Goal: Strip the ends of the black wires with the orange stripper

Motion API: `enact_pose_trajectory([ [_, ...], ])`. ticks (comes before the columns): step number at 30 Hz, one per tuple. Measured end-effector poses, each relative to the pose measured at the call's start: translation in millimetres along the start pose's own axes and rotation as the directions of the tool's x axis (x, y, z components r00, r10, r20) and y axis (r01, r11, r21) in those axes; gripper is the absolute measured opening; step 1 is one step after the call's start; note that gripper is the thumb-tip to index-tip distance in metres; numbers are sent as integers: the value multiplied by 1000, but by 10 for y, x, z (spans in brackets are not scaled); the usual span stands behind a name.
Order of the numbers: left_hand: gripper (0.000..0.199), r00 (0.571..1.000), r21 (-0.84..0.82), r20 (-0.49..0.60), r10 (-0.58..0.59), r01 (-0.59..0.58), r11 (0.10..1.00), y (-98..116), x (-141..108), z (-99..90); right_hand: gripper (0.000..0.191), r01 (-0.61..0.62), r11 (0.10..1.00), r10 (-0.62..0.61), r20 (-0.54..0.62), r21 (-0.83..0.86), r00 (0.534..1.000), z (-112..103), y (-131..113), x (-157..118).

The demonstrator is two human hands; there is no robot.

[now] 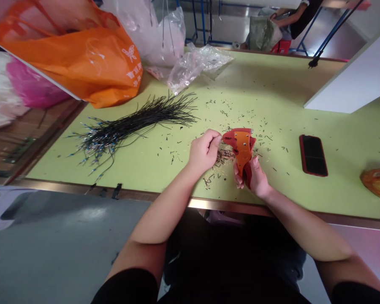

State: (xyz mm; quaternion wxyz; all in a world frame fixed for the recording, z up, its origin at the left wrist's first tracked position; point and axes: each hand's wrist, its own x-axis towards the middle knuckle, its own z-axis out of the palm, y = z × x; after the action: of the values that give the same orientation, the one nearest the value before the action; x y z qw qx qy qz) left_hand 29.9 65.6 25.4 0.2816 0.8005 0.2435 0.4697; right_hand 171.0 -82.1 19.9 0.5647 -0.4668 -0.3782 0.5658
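Observation:
My right hand (259, 178) is wrapped round the lower grips of a red and orange wire stripper (242, 145), whose nose points left. At that nose, my left hand (205, 151) is closed in a pinch, thumb against the fingers. Whatever it pinches is too small or hidden to make out. Beneath and around the tool lie short black offcuts (223, 157), heaped thickest between the two hands. To the left, a long bundle of thin black wires (136, 120) rests on the yellow-green table (164, 169), with blue and silvery tips at its left end.
An orange bag (107, 63) and clear plastic bags (193, 63) occupy the back left. On the right are a phone (313, 155), a jar (378, 183) lying at the edge of view and a white panel (351, 76). Another person (291, 25) sits beyond the table.

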Motion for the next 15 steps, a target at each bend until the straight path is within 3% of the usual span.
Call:
enact_pose_trajectory([
  [6, 29, 996, -58, -81, -47, 43, 997, 37, 14, 30, 79, 161, 981, -168, -52, -113, 984, 23, 33, -36],
  [11, 40, 990, -132, -112, -88, 73, 989, 141, -26, 85, 71, 252, 952, -256, 1, -174, 967, 2, 96, 3],
  [15, 46, 985, -137, -116, -125, 109, 985, 42, -20, 40, 52, 296, 927, -298, 28, -231, 954, 17, 69, 10],
])
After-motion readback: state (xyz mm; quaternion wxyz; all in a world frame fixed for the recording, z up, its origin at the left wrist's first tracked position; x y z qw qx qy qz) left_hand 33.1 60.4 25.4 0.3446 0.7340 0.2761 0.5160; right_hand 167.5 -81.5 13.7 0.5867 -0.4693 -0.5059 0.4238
